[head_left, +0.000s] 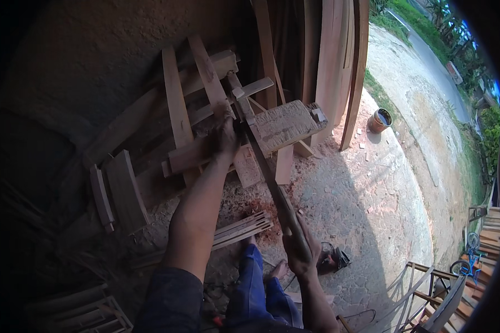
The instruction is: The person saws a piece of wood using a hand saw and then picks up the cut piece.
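Observation:
My right hand (303,250) is closed around the near end of a long, narrow brown strip (275,191), which looks like wood. From there the strip slants up and left to a rough wooden beam (283,126) on a makeshift work stand. Beside the strip's far end, my left hand (226,133) is at the lower end of a slanting board (206,69). Shadow and blur hide how its fingers lie. A small pale wood piece (255,87) lies across the stand just beyond that hand.
Tall planks (333,72) lean upright at the back. Loose boards (125,183) stand at left, and a slatted wood piece (241,230) lies near my feet. A dark power tool (332,260) rests on the floor at right. Farther off are a bucket (379,121) and a blue bicycle (469,263).

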Demonstrator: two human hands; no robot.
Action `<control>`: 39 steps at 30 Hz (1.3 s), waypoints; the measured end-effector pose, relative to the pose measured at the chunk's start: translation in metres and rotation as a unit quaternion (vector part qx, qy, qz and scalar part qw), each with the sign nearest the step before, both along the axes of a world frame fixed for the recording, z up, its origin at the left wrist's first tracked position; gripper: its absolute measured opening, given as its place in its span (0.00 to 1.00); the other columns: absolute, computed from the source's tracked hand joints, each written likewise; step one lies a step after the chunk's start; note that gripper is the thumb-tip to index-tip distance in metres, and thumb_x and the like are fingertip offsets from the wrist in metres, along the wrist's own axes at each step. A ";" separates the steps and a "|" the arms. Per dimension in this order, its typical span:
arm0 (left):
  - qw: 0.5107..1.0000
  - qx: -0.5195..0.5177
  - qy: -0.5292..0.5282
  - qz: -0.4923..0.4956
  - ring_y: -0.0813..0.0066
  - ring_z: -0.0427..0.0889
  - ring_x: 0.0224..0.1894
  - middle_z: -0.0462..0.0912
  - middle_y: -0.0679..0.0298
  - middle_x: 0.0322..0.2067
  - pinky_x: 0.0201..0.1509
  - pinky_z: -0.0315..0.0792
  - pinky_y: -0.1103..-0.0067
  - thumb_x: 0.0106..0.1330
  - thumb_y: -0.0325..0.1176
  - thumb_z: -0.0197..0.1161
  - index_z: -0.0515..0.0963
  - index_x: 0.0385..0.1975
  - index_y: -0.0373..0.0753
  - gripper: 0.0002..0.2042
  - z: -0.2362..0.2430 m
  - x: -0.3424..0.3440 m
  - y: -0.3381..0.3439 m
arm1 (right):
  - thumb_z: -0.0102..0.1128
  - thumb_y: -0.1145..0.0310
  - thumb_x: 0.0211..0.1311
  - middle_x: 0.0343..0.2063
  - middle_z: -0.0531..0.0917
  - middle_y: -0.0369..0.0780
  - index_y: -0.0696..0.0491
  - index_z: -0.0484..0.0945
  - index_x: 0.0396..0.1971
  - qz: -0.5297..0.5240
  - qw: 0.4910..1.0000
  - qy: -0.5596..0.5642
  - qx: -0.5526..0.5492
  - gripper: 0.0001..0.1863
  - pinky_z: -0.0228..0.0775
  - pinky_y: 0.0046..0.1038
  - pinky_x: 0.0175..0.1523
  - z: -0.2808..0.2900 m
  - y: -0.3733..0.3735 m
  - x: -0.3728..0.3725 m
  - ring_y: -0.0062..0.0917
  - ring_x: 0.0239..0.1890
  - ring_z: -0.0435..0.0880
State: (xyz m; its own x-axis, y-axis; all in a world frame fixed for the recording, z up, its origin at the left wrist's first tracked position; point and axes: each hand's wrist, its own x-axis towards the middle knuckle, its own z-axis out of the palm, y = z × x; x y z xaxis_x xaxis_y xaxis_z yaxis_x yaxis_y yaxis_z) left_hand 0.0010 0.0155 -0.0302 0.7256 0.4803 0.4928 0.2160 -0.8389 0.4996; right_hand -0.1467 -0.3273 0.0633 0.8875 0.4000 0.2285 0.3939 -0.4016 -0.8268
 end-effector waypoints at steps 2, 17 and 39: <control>1.000 -0.013 0.009 -0.004 0.38 0.79 0.39 0.79 0.41 0.32 0.42 0.70 0.55 0.65 0.38 0.54 0.75 0.31 0.35 0.12 0.004 0.004 -0.005 | 0.67 0.69 0.56 0.43 0.85 0.47 0.59 0.75 0.55 -0.018 0.989 0.079 -0.122 0.26 0.78 0.28 0.46 0.003 -0.071 -0.061 0.33 0.42 0.87; 0.998 0.002 0.059 0.026 0.46 0.80 0.41 0.82 0.50 0.36 0.44 0.71 0.54 0.64 0.40 0.56 0.78 0.35 0.40 0.11 0.009 0.003 -0.012 | 0.68 0.68 0.56 0.43 0.85 0.46 0.60 0.75 0.55 -0.023 0.998 0.017 -0.054 0.26 0.78 0.31 0.48 -0.008 -0.093 -0.074 0.34 0.44 0.87; 0.995 0.005 0.093 0.028 0.46 0.80 0.39 0.81 0.49 0.32 0.41 0.72 0.56 0.63 0.36 0.58 0.77 0.31 0.38 0.08 0.013 0.005 -0.022 | 0.67 0.69 0.56 0.44 0.84 0.48 0.54 0.72 0.60 0.011 0.990 0.125 0.065 0.29 0.77 0.31 0.47 -0.009 0.058 0.060 0.37 0.44 0.86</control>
State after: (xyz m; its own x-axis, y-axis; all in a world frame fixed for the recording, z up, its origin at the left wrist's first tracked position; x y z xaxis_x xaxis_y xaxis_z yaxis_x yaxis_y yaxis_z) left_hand 0.0058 -0.0062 -0.0172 0.7767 0.5189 0.3571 0.3508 -0.8272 0.4390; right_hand -0.0865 -0.2690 0.0543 0.9141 0.4020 0.0537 0.1778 -0.2781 -0.9440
